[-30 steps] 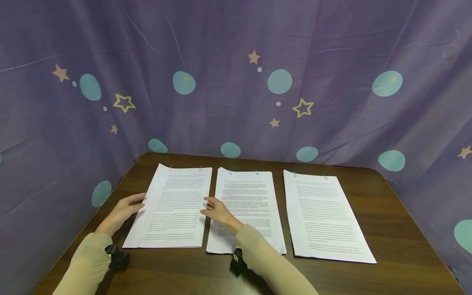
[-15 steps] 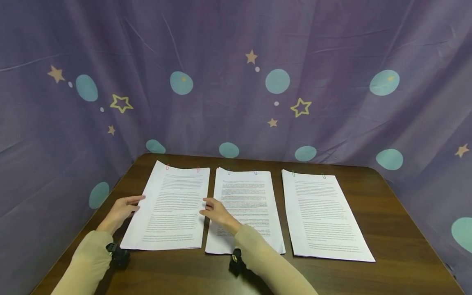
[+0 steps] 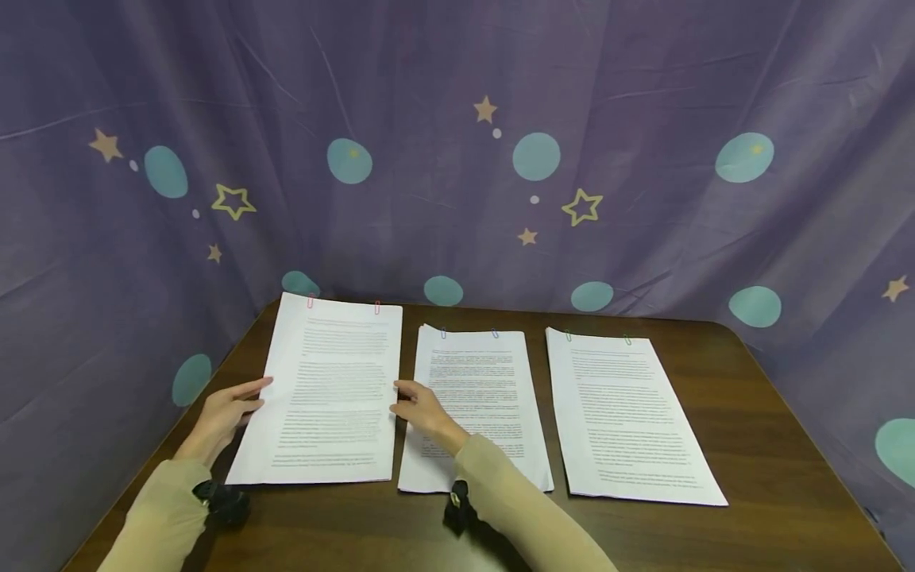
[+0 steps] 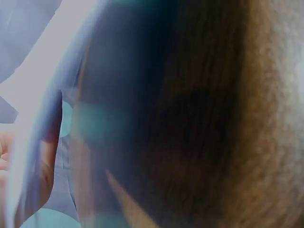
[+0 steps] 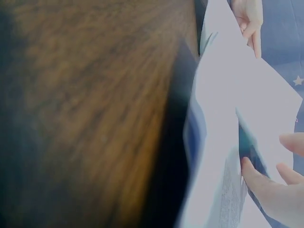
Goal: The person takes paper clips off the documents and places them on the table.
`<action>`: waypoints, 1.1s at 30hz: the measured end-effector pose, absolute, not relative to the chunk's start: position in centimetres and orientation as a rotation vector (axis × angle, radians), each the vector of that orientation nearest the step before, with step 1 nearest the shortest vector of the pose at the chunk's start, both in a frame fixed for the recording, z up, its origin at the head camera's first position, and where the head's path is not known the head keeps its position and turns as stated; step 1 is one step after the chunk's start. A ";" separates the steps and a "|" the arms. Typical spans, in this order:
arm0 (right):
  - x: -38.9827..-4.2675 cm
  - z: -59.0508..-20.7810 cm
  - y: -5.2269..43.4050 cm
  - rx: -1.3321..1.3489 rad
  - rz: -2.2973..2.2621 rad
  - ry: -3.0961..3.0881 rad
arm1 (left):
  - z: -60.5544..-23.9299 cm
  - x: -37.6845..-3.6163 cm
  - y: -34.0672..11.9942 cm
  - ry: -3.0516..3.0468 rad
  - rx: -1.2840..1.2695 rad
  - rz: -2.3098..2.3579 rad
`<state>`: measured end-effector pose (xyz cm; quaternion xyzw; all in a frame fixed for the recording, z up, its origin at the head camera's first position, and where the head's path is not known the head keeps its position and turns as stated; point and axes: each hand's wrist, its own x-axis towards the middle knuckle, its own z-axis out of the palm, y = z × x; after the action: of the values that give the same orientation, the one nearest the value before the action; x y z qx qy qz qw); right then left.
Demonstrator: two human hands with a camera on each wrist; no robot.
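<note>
A stack of printed paper (image 3: pixel 332 381) with two pink paper clips (image 3: pixel 377 307) along its top edge tilts up at the left of the table, its far end raised. My left hand (image 3: pixel 221 413) grips its left edge, thumb and fingertips at the border. At the right edge, my right hand (image 3: pixel 423 409) holds the stack between thumb and fingers, over the middle stack (image 3: pixel 472 373). The right wrist view shows the raised sheets (image 5: pixel 221 95) standing off the table, with the right fingers (image 5: pixel 266 187) at their edge. Paper partly covers a hand (image 4: pixel 46 175) in the left wrist view.
The middle stack carries two blue clips (image 3: pixel 496 334). To the right lies a third paper stack (image 3: pixel 636 429) with green clips (image 3: pixel 627 339). All are on a brown wooden table (image 3: pixel 758 445), with a purple patterned curtain (image 3: pixel 429 214) behind and at the left.
The left stack's far end has risen and shifted slightly left. My left hand has moved a little left with it; the right hand stays nearly in place.
</note>
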<state>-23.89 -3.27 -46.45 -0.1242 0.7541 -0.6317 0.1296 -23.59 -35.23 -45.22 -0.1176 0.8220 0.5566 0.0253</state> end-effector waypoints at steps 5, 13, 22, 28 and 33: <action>-23.8 -46.0 -3.0 -0.311 -1.972 2.086 | -44.7 -23.0 -34.8 2.496 -0.343 1.836; -23.3 -44.5 -1.6 -0.270 -2.120 2.014 | -43.8 -22.1 -33.2 2.394 -0.225 2.037; -23.3 -43.7 1.5 -0.224 -2.061 2.084 | -47.8 -23.9 -32.9 2.244 -0.078 2.230; -22.3 -41.8 3.7 -0.230 -2.065 2.101 | -47.7 -24.1 -30.7 2.215 0.013 2.246; -21.5 -40.6 5.4 -0.231 -2.027 2.157 | -45.4 -22.9 -27.8 2.252 0.052 2.183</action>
<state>-21.52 5.43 -40.58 -0.0774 0.7239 -0.6801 0.0863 -22.89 -27.83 -45.35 0.0165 0.7180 0.6959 0.0026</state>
